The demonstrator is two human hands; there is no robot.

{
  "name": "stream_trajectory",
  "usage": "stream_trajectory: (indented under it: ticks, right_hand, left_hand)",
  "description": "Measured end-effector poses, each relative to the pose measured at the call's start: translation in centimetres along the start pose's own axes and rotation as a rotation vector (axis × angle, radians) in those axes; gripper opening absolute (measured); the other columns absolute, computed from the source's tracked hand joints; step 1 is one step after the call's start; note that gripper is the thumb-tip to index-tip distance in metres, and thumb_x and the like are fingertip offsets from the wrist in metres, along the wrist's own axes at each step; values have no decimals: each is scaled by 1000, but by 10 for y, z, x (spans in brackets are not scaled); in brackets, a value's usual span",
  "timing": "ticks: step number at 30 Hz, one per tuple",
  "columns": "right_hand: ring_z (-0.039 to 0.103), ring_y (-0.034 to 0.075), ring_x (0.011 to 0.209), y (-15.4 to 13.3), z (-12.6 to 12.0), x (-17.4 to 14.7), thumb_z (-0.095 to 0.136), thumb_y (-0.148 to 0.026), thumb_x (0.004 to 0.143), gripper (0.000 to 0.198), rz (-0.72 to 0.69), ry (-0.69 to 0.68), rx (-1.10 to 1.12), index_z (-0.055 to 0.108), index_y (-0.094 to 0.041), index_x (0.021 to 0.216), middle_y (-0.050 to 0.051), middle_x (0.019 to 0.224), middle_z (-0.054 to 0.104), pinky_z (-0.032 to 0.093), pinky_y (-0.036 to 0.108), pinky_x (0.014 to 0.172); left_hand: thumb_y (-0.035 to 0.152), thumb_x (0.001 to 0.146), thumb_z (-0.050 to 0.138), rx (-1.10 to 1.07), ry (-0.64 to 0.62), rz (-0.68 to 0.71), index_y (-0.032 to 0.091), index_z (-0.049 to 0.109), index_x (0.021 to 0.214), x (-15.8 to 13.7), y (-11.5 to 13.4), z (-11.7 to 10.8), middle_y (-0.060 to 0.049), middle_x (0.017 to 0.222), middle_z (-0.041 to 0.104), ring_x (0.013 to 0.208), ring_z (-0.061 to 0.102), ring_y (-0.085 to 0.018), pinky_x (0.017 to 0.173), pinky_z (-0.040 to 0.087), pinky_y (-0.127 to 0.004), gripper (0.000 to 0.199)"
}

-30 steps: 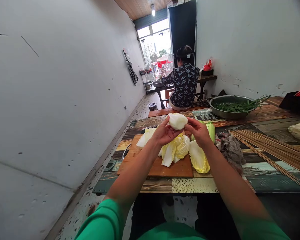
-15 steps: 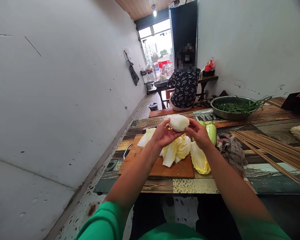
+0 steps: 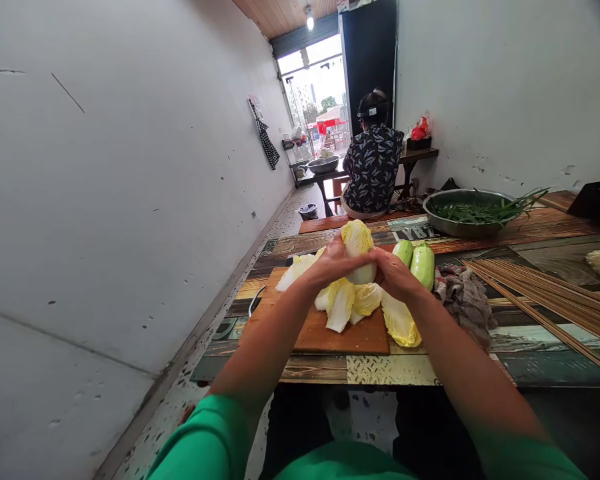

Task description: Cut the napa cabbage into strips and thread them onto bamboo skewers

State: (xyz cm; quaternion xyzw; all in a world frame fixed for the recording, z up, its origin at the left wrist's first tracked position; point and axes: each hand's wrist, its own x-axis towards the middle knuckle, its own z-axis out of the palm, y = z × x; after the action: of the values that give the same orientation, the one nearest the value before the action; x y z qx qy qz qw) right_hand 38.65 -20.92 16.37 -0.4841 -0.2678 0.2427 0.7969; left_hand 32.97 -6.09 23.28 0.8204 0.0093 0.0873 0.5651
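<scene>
A small napa cabbage heart, yellow at its leafy top and white below, is held upright above the board between both hands. My left hand wraps it from the left with the thumb across its front. My right hand grips its lower right side; some of those fingers are hidden behind it. Beneath lies a wooden cutting board with several loose cabbage leaves on it. One more cabbage leaf rests over the board's right edge onto the table.
Two pale green zucchini and a crumpled grey cloth lie right of the board. Long bamboo skewers spread farther right. Behind them stands a metal basin of green leaves. A person sits at another table beyond, back turned.
The cabbage heart has turned from lying sideways, white base showing, to upright with its yellow top up. My left thumb has come across its front.
</scene>
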Motion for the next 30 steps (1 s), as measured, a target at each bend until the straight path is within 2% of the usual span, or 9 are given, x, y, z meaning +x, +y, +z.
stream_trajectory:
  ticks: [2, 4, 7, 11, 14, 16, 19, 24, 30]
  right_hand:
    - [68, 17, 84, -1, 0, 0, 78, -63, 72, 51, -18, 16, 2, 68, -22, 101, 2, 98, 74, 57, 27, 72]
    - [68, 16, 86, -1, 0, 0, 78, -59, 73, 49, -43, 56, -11, 66, -22, 102, 2, 99, 74, 56, 27, 73]
    - [69, 16, 86, -1, -2, 1, 81, -54, 71, 50, -68, 144, -22, 62, -23, 106, 2, 99, 74, 55, 27, 74]
    - [68, 15, 77, -4, -4, 1, 83, -55, 66, 57, -53, 230, -14, 60, -23, 107, 1, 95, 74, 53, 26, 66]
    - [67, 16, 77, -6, -3, -1, 84, -57, 64, 63, -56, 211, -29, 63, -22, 112, 2, 95, 74, 52, 26, 66]
    - [68, 17, 80, -7, -2, -2, 83, -58, 65, 63, -77, 166, -78, 66, -21, 113, 3, 97, 75, 52, 27, 68]
    - [67, 19, 83, -5, -2, -2, 81, -61, 67, 58, -104, 141, -161, 71, -19, 106, 6, 100, 76, 52, 28, 71]
    - [66, 20, 82, -3, -5, 1, 76, -67, 67, 59, -111, 207, -191, 71, -20, 102, 5, 96, 75, 51, 29, 70]
    - [62, 18, 74, -7, -9, -1, 77, -66, 65, 59, -106, 253, -394, 71, -17, 97, 6, 90, 73, 48, 29, 64]
  left_hand:
    - [35, 57, 94, 71, -6, 28, 17, 53, 132, 0, -1, -3, -12, 115, 65, 108, 62, -27, 97, 51, -41, 88]
    - [36, 61, 91, -1, -67, 20, 18, 46, 140, 2, -6, -4, -8, 104, 68, 93, 65, -22, 85, 54, -36, 93]
    - [34, 67, 86, -52, -61, 49, 15, 50, 137, 5, -14, -3, -3, 89, 67, 75, 62, -15, 70, 52, -28, 81]
    - [24, 69, 78, -61, -108, 87, 14, 59, 120, 8, -17, -4, -2, 88, 66, 74, 61, -12, 70, 51, -25, 55]
    - [17, 67, 73, -87, -147, 69, 14, 60, 116, 9, -16, -3, -1, 87, 66, 75, 61, -12, 72, 52, -25, 51]
    - [13, 66, 70, -58, -96, 75, 14, 61, 112, 10, -17, 0, -1, 88, 66, 75, 61, -12, 72, 51, -24, 47]
    - [8, 69, 65, 66, 21, 104, 14, 62, 105, 10, -18, 5, -2, 91, 68, 77, 62, -14, 71, 50, -23, 36]
    - [4, 78, 52, 491, 161, 139, 16, 64, 92, 6, -8, 5, -2, 87, 70, 81, 62, -16, 75, 48, -25, 22]
    - [8, 87, 44, 815, 224, 123, 17, 66, 110, -3, 9, 5, -10, 108, 73, 101, 68, -24, 86, 48, -31, 33]
